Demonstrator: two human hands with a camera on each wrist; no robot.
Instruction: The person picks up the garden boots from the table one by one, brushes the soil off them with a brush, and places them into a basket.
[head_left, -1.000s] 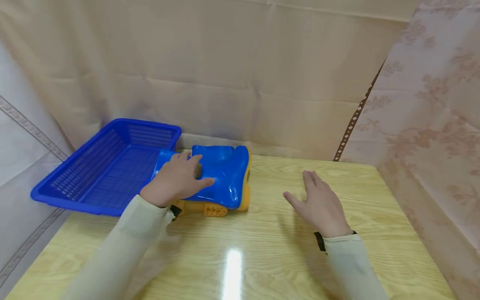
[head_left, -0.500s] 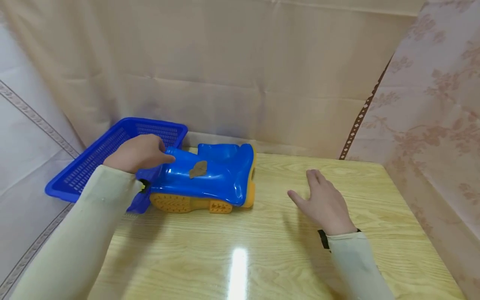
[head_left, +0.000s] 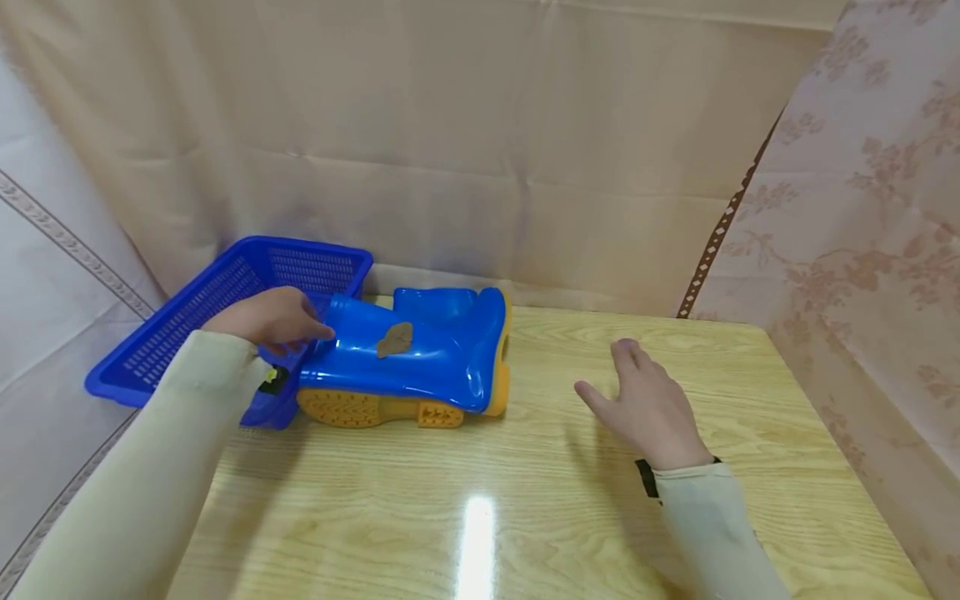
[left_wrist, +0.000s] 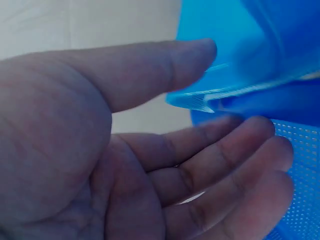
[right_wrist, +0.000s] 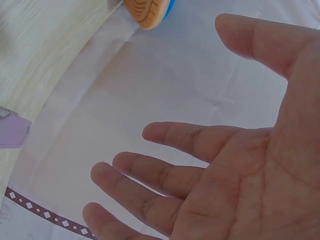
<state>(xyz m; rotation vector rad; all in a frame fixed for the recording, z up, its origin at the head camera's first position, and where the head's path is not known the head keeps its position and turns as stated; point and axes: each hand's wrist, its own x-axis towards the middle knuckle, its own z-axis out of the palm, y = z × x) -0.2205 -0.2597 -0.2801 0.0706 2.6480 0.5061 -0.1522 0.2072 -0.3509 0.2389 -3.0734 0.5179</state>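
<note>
A blue rain boot (head_left: 450,358) with a yellow sole (head_left: 341,408) lies on its side on the wooden table, a brown patch on its upper. Behind it, mostly covered, shows another blue boot (head_left: 431,304). My left hand (head_left: 262,318) is at the shaft's opening, fingers loosely bent. In the left wrist view, the thumb (left_wrist: 192,60) overlaps the boot shaft (left_wrist: 235,35) near its rim, and the other fingers spread below the rim, apart from the thumb. To the right, my right hand (head_left: 651,408) hovers over the table with thumb and fingers spread, holding nothing.
A blue plastic basket (head_left: 307,245) with perforated sides stands left of the boots, partly behind my left arm. Beige cloth (head_left: 480,125) hangs along the back, and flowered cloth (head_left: 877,208) along the right. A purple object (right_wrist: 14,131) shows in the right wrist view.
My left hand has moved left from the boot's upper to its opening, uncovering the brown patch, then dropped slightly. My right hand keeps its pose. The head view has shifted a little.
</note>
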